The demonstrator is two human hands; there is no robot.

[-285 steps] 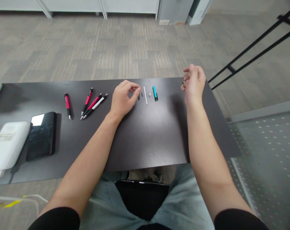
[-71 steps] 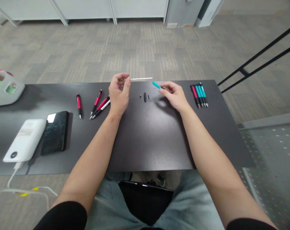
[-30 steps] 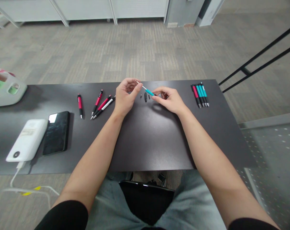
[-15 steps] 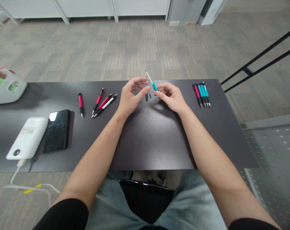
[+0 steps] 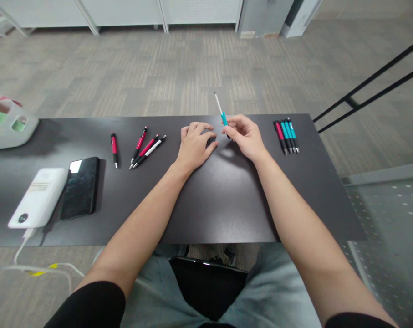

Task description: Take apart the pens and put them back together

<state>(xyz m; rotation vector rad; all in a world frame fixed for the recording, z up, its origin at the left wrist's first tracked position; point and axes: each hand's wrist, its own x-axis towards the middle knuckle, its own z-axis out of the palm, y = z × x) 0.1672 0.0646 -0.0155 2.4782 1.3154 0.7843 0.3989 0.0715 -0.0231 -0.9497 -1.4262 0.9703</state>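
My right hand [image 5: 245, 136] pinches a teal pen barrel [image 5: 224, 119] between thumb and fingers. A thin white refill [image 5: 218, 103] sticks up out of the barrel, pointing away from me. Down at the tabletop, my left hand [image 5: 195, 146] has its fingers bent and its thumb apart from them. A small black pen part [image 5: 211, 140] lies in the gap there, partly covered by the fingers; whether they touch it is unclear.
Several pens in red and teal [image 5: 286, 135] lie in a row at the right. Red pens [image 5: 114, 149] and a white pen [image 5: 150, 151] lie at the left. Nearby are a black phone [image 5: 79, 189], a white power bank [image 5: 38, 197] with a cable, and a pale basket [image 5: 28, 123].
My left hand has moved away from the refill and down over the small black parts on the table. The barrel in my right hand now stands more upright.
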